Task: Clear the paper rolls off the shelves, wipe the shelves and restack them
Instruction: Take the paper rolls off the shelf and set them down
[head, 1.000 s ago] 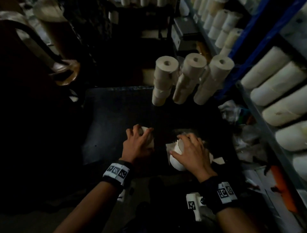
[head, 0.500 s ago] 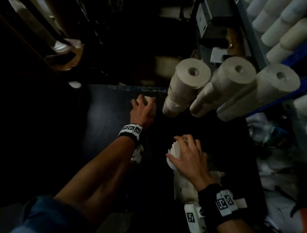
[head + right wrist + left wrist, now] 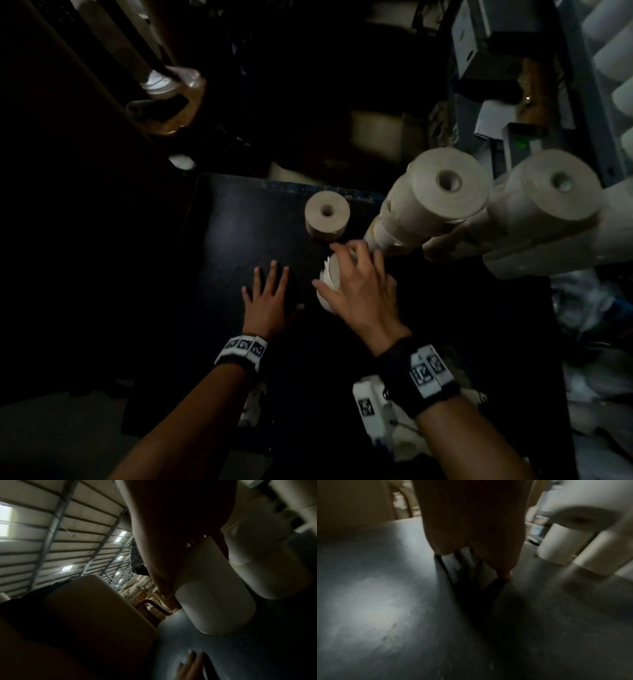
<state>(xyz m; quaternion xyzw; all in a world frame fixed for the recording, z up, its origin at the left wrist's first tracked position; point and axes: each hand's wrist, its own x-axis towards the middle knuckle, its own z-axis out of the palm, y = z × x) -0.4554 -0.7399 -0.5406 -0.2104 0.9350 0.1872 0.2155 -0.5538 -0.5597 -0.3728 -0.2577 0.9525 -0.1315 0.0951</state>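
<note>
Two hands are seen over the dark desk (image 3: 239, 222) from the head view: the left hand (image 3: 269, 301) is spread flat with fingers released, while a white paper roll (image 3: 330, 281) is grasped by the right hand (image 3: 363, 291). Ahead of the left hand a single roll (image 3: 327, 214) is stood on end; taller stacks (image 3: 431, 205) are seen beyond the right hand. From the left wrist, blurred stacks (image 3: 565, 543) are shown to the right. From the right wrist, the grasped roll (image 3: 212, 588) is shown under the fingers (image 3: 161, 580).

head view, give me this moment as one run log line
left hand: open, empty, over dark table | right hand: grips paper roll | single roll: upright on table | stacked rolls: beside it
</note>
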